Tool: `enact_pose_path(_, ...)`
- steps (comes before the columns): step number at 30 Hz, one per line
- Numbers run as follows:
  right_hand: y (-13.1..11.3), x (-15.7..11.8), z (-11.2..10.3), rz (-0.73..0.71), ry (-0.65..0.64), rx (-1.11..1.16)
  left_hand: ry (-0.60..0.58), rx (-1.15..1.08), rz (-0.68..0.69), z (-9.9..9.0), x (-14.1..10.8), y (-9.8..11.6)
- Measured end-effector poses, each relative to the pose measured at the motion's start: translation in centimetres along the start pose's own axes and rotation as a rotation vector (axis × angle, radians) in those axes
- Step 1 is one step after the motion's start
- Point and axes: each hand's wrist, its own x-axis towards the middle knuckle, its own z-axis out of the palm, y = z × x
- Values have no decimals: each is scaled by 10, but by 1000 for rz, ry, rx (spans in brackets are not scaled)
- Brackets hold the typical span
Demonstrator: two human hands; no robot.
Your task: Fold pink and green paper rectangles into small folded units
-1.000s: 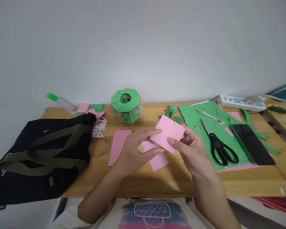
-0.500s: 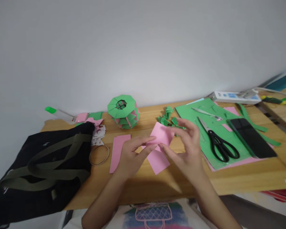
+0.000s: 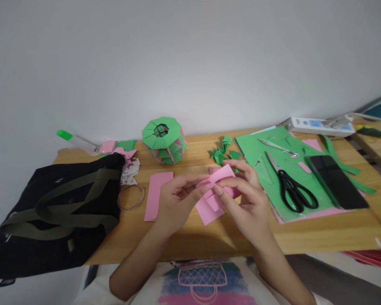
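Note:
Between both hands is a small piece of pink paper (image 3: 224,173), creased with its edges folded inward. My left hand (image 3: 179,199) pinches its left end between thumb and fingers. On the other side my right hand (image 3: 247,197) grips it, thumb pressed on the fold and fingers behind. Beneath the hands another pink paper sheet (image 3: 206,214) lies on the wooden table, partly covered. A stack of pink paper strips (image 3: 155,195) rests left of my left hand. Past my right fingertips sit several folded green paper pieces (image 3: 220,154).
A green and pink paper ball (image 3: 163,140) stands near the wall. At left lie a black bag (image 3: 63,216) and a ring-shaped band (image 3: 131,198). Scissors (image 3: 292,190), a pen (image 3: 277,147) and a phone (image 3: 335,182) lie on green sheets (image 3: 257,142); behind is a power strip (image 3: 320,126).
The pink paper was held up nearly flat; now its edges are folded in and it is tilted. My right fingers have closed from a loose spread onto it. The view has shifted slightly.

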Motion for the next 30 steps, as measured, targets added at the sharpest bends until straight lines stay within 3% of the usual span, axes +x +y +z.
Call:
enact_pose_path(6,0,-1,0,127,-15,144,-92,-121,-110,-1,0,3)
enact_pose_path(18,-2,-4,0,24,93,29,-38,-311,-344,0,-1,-2)
enact_pose_path(25,-2,-4,1,25,126,30,-64,-465,-348,2,-3,0)
enact_pose_path(30,-1,-4,1,33,109,32,-23,-371,-344,0,-3,-4)
